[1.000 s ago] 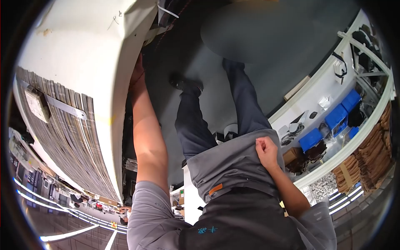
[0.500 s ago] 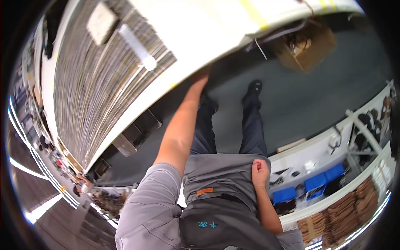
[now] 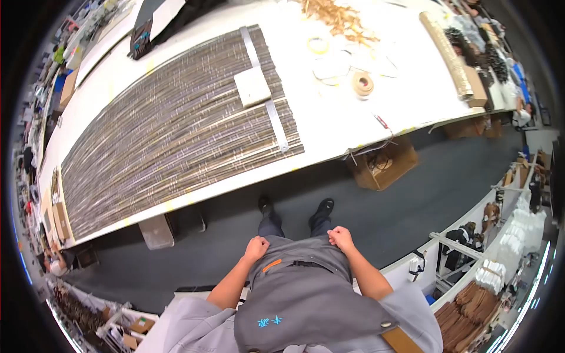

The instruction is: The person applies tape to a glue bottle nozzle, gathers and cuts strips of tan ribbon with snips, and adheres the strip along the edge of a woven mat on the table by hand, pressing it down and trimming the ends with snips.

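Note:
My left hand (image 3: pixel 256 248) is closed at one side of the lower edge of my grey apron (image 3: pixel 306 294), its fingers curled into the cloth. On the other side, my right hand (image 3: pixel 341 237) is also closed on the apron's edge. Both hands are in front of my thighs, apart from the table. Beyond them, a sheet of brown and grey striped material (image 3: pixel 176 135) lies on the white table (image 3: pixel 329 126). A metal ruler (image 3: pixel 276 126) and a pale square block (image 3: pixel 252 86) rest on its right end.
A tape roll (image 3: pixel 362 85), a red cutter (image 3: pixel 381 122) and brown scraps (image 3: pixel 341 20) lie on the table's right part. A cardboard box (image 3: pixel 385 167) stands under the table edge. Behind me are white shelves with stacked brown pieces (image 3: pixel 471 312).
My left hand has come back from the table edge to the apron. My right hand stays closed at the apron. The view has turned, showing more of the table.

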Action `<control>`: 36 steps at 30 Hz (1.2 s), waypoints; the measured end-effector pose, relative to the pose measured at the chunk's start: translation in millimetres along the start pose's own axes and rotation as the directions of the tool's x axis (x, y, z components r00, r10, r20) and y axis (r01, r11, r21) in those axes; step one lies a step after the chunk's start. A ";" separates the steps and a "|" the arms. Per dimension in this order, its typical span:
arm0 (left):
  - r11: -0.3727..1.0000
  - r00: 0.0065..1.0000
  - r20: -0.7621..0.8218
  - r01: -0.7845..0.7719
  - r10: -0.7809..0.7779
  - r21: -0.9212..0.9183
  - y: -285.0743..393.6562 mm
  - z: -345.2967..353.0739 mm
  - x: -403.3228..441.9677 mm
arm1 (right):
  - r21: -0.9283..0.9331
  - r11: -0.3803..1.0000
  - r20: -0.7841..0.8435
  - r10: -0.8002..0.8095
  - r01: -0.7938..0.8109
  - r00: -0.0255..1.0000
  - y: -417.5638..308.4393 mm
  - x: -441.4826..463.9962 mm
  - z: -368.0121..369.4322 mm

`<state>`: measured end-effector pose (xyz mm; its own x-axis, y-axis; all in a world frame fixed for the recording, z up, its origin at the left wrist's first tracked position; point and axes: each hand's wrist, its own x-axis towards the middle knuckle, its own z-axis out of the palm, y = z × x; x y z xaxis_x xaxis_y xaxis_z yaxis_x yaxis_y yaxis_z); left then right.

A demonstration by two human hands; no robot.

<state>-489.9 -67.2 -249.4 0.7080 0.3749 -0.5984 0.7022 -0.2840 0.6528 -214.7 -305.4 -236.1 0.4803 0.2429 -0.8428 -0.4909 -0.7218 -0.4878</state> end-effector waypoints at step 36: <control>0.663 0.724 -0.045 0.603 -0.689 -0.444 180.3 -85.5 33.1 | -0.544 0.811 -0.500 -0.518 0.213 0.694 -453.2 404.4 -286.8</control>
<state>-346.2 -30.5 -111.9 0.0254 0.5066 -0.8618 0.8590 0.4298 0.2780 410.5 -66.0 -290.6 0.9510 0.2184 -0.2191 0.0996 -0.8867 -0.4514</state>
